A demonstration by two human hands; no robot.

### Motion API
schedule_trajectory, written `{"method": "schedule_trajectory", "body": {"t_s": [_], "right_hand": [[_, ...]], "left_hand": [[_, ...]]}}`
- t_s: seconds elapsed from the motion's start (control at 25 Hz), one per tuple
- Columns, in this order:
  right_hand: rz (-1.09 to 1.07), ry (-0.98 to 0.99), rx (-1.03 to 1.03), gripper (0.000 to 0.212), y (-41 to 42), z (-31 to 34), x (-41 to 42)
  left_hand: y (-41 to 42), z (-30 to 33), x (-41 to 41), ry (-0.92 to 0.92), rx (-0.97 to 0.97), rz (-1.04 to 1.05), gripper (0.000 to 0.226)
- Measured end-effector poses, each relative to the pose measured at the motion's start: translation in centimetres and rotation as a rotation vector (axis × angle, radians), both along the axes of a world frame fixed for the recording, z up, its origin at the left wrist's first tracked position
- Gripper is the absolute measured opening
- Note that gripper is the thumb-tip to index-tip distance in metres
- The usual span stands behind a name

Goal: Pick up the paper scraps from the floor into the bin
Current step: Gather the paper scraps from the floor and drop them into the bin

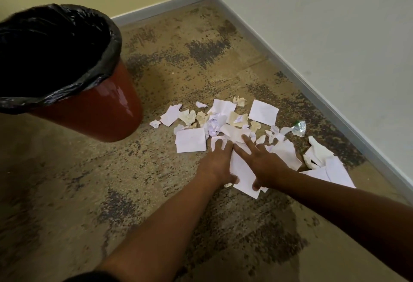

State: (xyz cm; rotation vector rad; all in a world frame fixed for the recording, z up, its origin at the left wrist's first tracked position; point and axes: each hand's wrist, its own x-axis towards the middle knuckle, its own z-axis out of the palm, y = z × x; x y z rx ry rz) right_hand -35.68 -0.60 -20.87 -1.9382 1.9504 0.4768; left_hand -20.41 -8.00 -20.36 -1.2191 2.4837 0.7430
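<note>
A heap of white and cream paper scraps (223, 123) lies on the speckled floor, some flat, some crumpled. My left hand (218, 161) and my right hand (264, 163) rest side by side on the near edge of the heap, fingers spread flat. Between them lies a white sheet (242, 170), with both thumbs at its near edge. Neither hand has lifted anything. The red bin (100, 107) with a black liner (73, 85) stands to the left of the heap, its mouth open.
A clear plastic wrapper (298, 128) lies at the heap's right side. A grey skirting board (312, 85) and a white wall close off the right; a yellow wall closes the back. The floor (89, 181) is mottled brown.
</note>
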Motion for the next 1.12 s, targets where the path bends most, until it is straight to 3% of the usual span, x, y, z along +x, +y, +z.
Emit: {"method": "schedule_trajectory", "body": {"t_s": [0.12, 0.36, 0.48, 0.64, 0.88, 1.12], "right_hand": [[0.004, -0.041, -0.024, 0.128, -0.2, -0.4, 0.0], [0.018, -0.178, -0.17, 0.065, -0.3, 0.2, -0.2], [0.053, -0.252, -0.269, 0.044, -0.4, 0.5, -0.4], [0.106, -0.201, -0.249, 0.038, -1.3, 1.4, -0.8], [-0.001, -0.258, -0.283, 0.031, -3.9, 5.6, -0.4], [-0.109, -0.471, -0.547, 0.018, -7.8, 11.9, 2.2]], "left_hand": [[0.8, -0.7, -0.3, 0.018, -0.054, 0.034, 0.101], [1.8, -1.1, -0.6, 0.115, -0.104, 0.083, 0.048], [1.8, -0.7, -0.5, 0.189, -0.11, 0.111, 0.03], [1.3, 0.5, -0.2, 0.235, -0.131, 0.093, 0.03], [-0.8, 4.9, 1.1, 0.286, -0.159, 0.099, 0.027], [-5.2, 11.6, 3.7, 0.466, -0.309, 0.225, 0.019]]}}
